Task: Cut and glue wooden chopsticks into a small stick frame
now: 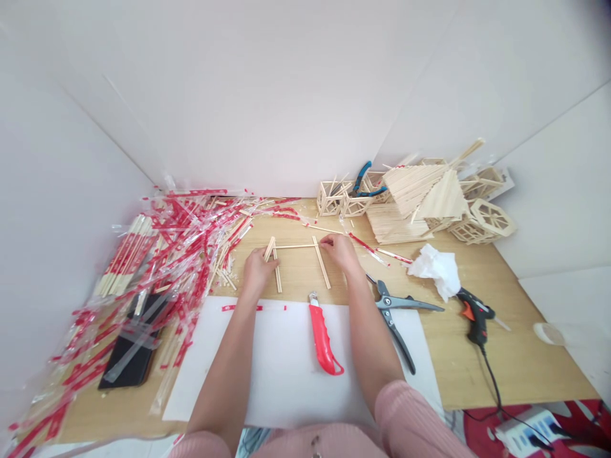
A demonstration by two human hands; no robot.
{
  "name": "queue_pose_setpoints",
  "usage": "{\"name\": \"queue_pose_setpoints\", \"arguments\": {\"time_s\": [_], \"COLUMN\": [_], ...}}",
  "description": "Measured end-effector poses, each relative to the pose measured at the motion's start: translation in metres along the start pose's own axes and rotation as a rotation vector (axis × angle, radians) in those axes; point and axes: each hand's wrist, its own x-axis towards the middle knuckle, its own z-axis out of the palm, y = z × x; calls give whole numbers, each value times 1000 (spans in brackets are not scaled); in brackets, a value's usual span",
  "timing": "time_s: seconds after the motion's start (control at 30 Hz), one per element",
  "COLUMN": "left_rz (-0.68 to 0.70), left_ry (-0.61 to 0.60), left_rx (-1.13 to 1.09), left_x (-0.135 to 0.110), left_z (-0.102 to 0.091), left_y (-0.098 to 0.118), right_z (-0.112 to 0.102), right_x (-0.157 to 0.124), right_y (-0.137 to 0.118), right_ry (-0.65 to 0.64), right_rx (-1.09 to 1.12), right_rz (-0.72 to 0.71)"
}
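My left hand (258,272) is closed on a few short wooden sticks (270,247), which lean together above the table. Beside its fingertips an upright pair of sticks (277,273) lies on the wood. A long thin stick (296,246) runs crosswise from there toward my right hand (340,252). With thumb and finger pinched, my right hand holds this stick's right end, where it meets another slanting pair of sticks (322,264). Whether the sticks are joined at the crossings cannot be made out. Nearer to me lies a red utility knife (323,337) on white paper (286,375).
Pliers-like cutters (391,304) lie right of my forearm. Farther right are crumpled tissue (436,267) and a corded glue gun (477,315). Wooden stick frames (329,198) and blue-handled pliers (365,181) stand behind. Red-and-clear wrappers (191,248) and a phone (131,356) cover the left.
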Motion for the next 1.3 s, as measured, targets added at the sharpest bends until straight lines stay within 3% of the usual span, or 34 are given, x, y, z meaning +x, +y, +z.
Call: {"name": "queue_pose_setpoints", "arguments": {"time_s": [0.3, 0.67, 1.3], "left_rz": [6, 16, 4], "left_ry": [5, 12, 11], "left_rx": [53, 42, -57], "left_x": [-2, -1, 1], "left_z": [0, 0, -4], "left_y": [2, 0, -2], "right_z": [2, 27, 29], "right_x": [0, 2, 3], "right_y": [-8, -24, -22], "right_ry": [9, 23, 53], "right_rx": [-5, -18, 4], "right_rz": [-61, -216, -268]}}
